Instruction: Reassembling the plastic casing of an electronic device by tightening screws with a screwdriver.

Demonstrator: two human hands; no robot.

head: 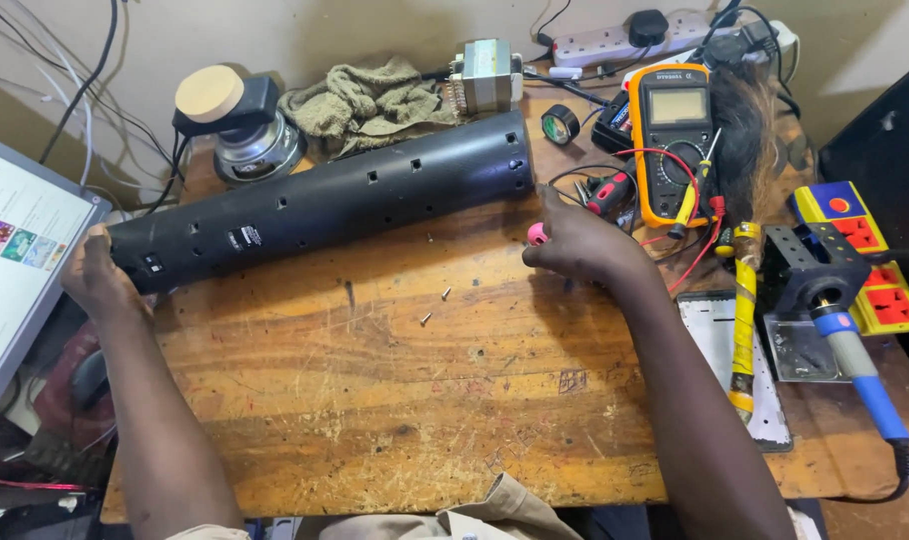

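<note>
Long black perforated housing [325, 200] lying diagonally across the far part of the wooden bench [395, 400].

We grip the housing's left end with our left hand [100, 275]; our right hand [575, 245] is closed around a small pink-tipped tool [538, 234] just near of its right end. Two loose screws [435, 306] lie between the hands; a yellow multimeter [672, 140] sits far right.

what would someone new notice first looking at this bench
A long black tube pierced with small holes lies slantwise across the scratched wooden bench, the left hand at its near end. The right hand holds something pink beside an orange multimeter; two loose screws lie mid-bench.
</note>
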